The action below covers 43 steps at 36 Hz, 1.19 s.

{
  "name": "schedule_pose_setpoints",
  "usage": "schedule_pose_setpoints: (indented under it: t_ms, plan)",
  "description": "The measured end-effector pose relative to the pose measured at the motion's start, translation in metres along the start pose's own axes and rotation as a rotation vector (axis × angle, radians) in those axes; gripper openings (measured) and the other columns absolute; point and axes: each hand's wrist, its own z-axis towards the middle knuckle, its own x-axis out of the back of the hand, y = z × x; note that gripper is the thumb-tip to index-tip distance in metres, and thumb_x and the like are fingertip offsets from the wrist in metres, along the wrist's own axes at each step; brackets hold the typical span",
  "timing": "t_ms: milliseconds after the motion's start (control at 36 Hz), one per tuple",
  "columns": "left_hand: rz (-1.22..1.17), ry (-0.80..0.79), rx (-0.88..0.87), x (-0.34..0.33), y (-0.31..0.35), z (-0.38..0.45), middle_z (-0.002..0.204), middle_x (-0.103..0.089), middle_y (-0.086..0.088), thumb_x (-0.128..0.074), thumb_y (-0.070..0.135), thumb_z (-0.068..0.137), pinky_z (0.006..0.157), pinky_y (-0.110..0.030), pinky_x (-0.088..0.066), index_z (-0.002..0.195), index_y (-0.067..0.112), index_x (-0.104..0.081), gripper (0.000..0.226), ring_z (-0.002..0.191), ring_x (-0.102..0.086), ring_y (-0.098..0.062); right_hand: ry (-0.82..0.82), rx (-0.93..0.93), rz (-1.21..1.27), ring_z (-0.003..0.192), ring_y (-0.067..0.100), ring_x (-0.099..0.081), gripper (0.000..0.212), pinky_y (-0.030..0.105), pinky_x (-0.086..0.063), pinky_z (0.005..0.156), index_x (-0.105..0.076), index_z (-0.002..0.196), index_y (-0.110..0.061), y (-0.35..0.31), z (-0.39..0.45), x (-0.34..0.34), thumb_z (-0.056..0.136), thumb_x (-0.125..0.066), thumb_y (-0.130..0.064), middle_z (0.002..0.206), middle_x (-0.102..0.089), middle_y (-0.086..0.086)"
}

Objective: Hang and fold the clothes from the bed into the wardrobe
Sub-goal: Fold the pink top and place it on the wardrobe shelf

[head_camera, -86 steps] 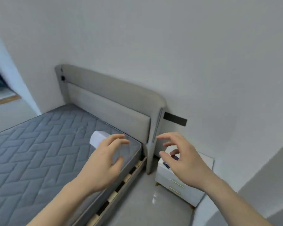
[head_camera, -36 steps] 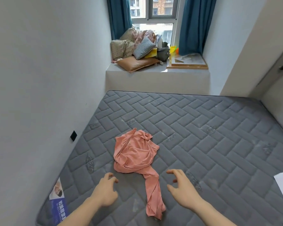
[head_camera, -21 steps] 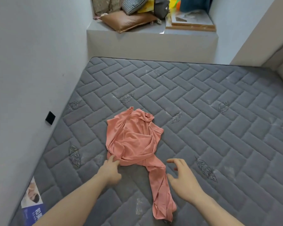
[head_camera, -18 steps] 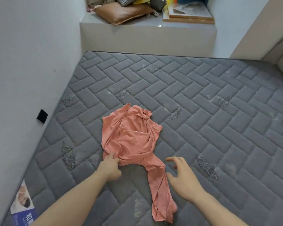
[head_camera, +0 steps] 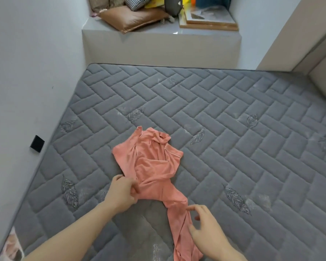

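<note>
Left hand [head_camera: 123, 194] pinches the lower-left edge of the crumpled salmon shirt [head_camera: 151, 161]; right hand [head_camera: 207, 230], fingers spread, touches its trailing sleeve. Shirt lies on the grey mattress [head_camera: 233, 140], toward its near-left corner.

No text, number or brand can be read. The printed label [head_camera: 12, 247] at the mattress's [head_camera: 233, 138] near left corner is cut off and too blurred to make out.
</note>
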Motion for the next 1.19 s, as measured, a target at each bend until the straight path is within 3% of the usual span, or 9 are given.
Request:
schedule_pose_setpoints:
  t_ms: [167,361,500,556,667,806,889,1028,1194]
  plan:
    - [-0.178,0.237,-0.397,0.139,0.058,-0.068,0.077,-0.05,0.025,-0.053,0.005,0.076,0.076,-0.038,-0.047,0.081,0.031,-0.064,0.029,0.078,-0.059,-0.013,0.109,0.076,0.044,0.111,-0.003,-0.055,0.044,0.004,-0.038,0.085,-0.048,0.128,-0.038,-0.065,-0.046,0.042,0.091,-0.068,-0.028,0.126,-0.049,-0.019]
    - [-0.248,0.2,-0.603,0.27,0.129,-0.157,0.091,-0.065,0.017,-0.057,-0.001,0.08,0.083,-0.024,-0.045,0.091,0.029,-0.064,0.034,0.09,-0.055,-0.003,0.175,0.293,0.147,0.136,-0.007,-0.035,0.088,0.023,-0.034,0.113,-0.027,0.153,-0.041,-0.154,-0.092,0.099,0.08,-0.076,-0.049,0.149,-0.034,-0.03]
    - [-0.344,0.203,-0.645,0.33,0.164,-0.204,0.09,-0.068,0.015,-0.062,-0.003,0.082,0.08,-0.016,-0.045,0.096,0.023,-0.068,0.03,0.089,-0.062,-0.001,0.104,0.39,0.215,0.093,-0.008,-0.061,0.044,0.025,-0.05,0.084,-0.062,0.116,-0.044,-0.209,-0.132,0.127,0.075,-0.079,-0.046,0.101,-0.067,-0.026]
    - [-0.381,0.251,-0.635,0.346,0.169,-0.217,0.093,-0.069,0.014,-0.064,-0.003,0.083,0.084,-0.018,-0.045,0.097,0.02,-0.07,0.028,0.093,-0.063,-0.003,0.131,0.433,0.178,0.072,0.0,-0.053,0.017,0.038,-0.049,0.072,-0.067,0.092,-0.027,-0.226,-0.151,0.135,0.085,-0.072,-0.042,0.077,-0.064,-0.013]
    - [-0.551,0.3,-0.49,0.357,0.161,-0.229,0.09,-0.068,-0.002,-0.074,0.012,0.09,0.076,-0.029,-0.051,0.11,0.021,-0.067,0.023,0.078,-0.066,-0.016,0.224,0.501,0.264,0.078,0.005,-0.058,0.013,0.037,-0.051,0.078,-0.071,0.1,-0.012,-0.245,-0.185,0.151,0.099,-0.064,-0.023,0.09,-0.073,0.004]
    - [-0.876,-0.013,-0.313,0.33,0.14,-0.242,0.117,-0.071,0.005,-0.077,0.031,0.088,0.092,-0.023,-0.055,0.134,0.021,-0.056,0.051,0.105,-0.069,-0.004,0.326,0.537,0.392,0.087,0.008,-0.065,0.016,0.021,-0.048,0.079,-0.073,0.101,-0.015,-0.264,-0.213,0.165,0.1,-0.058,-0.01,0.095,-0.074,0.003]
    - [-0.702,-0.155,-0.344,0.303,0.134,-0.252,0.105,-0.076,0.01,-0.077,0.022,0.091,0.09,-0.026,-0.053,0.113,0.022,-0.072,0.023,0.095,-0.065,0.0,0.328,0.586,0.383,0.096,0.009,-0.068,0.022,0.023,-0.05,0.085,-0.074,0.102,-0.022,-0.269,-0.226,0.174,0.101,-0.055,-0.01,0.099,-0.075,-0.006]
    - [-0.629,0.098,-0.281,0.291,0.132,-0.251,0.099,-0.074,-0.014,-0.062,0.011,0.099,0.091,-0.04,-0.049,0.102,-0.001,-0.072,0.015,0.088,-0.058,-0.012,0.444,0.515,0.441,0.076,0.008,-0.068,0.027,0.022,-0.051,0.066,-0.076,0.092,-0.03,-0.265,-0.239,0.195,0.102,-0.054,-0.017,0.084,-0.075,-0.011]
    - [-0.564,0.266,-0.211,0.292,0.14,-0.248,0.067,-0.064,0.016,-0.057,0.015,0.101,0.064,-0.012,-0.041,0.08,0.021,-0.064,0.023,0.063,-0.053,0.003,0.454,0.424,0.928,0.045,0.01,-0.043,0.027,0.02,-0.032,0.039,-0.07,0.084,-0.014,-0.268,-0.254,0.218,0.103,-0.051,-0.013,0.056,-0.053,0.0]
